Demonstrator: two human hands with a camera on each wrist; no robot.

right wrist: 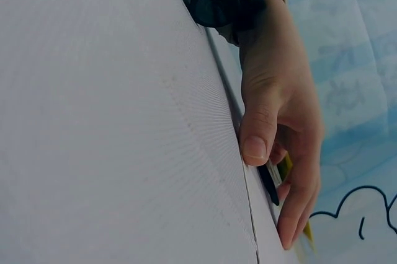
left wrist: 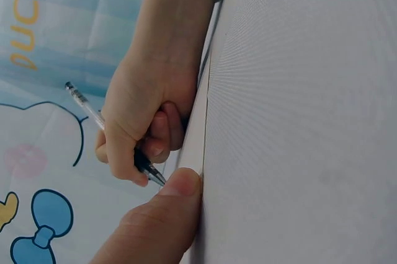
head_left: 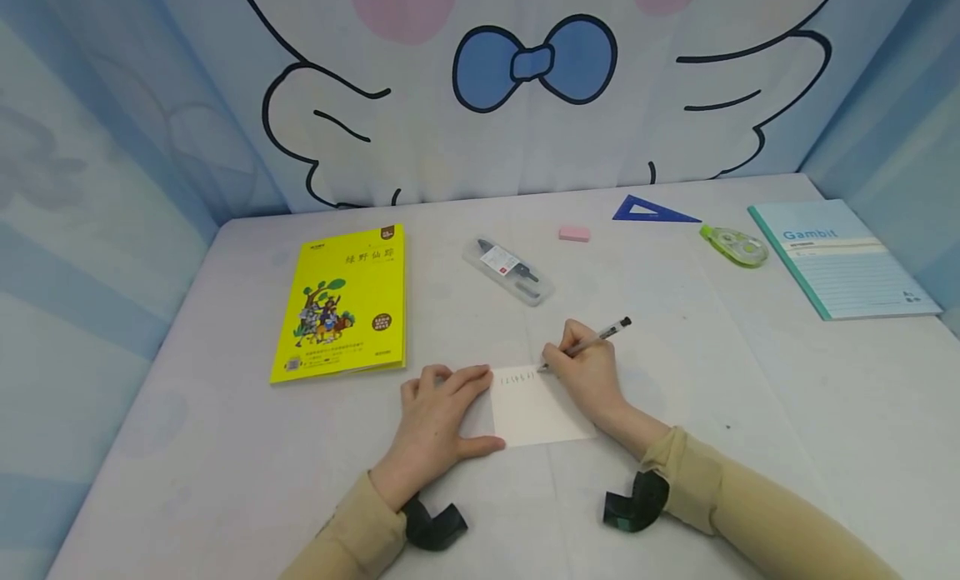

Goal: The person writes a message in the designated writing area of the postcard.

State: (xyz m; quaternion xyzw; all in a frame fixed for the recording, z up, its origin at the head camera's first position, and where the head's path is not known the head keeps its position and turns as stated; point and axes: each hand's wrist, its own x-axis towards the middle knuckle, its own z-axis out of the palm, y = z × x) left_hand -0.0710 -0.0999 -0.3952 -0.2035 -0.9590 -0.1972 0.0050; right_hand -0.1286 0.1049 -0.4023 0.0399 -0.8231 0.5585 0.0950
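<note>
A small white sheet of paper (head_left: 536, 417) lies at the front middle of the table, with a row of short handwritten marks along its top edge. My left hand (head_left: 442, 417) rests at the sheet's left side, thumb and fingertips on its edge, fingers spread. The right hand (head_left: 588, 380) pinches a pen (head_left: 611, 329) with a clear barrel and dark cap end. Its tip meets the paper near the end of the marks. In the left wrist view, the pen (left wrist: 144, 166) slants down from the curled right fingers, close to the left thumb (left wrist: 177, 191).
A yellow book (head_left: 352, 305) lies to the left. Behind the paper are a clear case (head_left: 510, 270) with writing tools inside and a pink eraser (head_left: 574, 233). Farther right lie a blue set square (head_left: 648, 215), a green correction tape (head_left: 737, 247) and a light-blue notebook (head_left: 847, 263).
</note>
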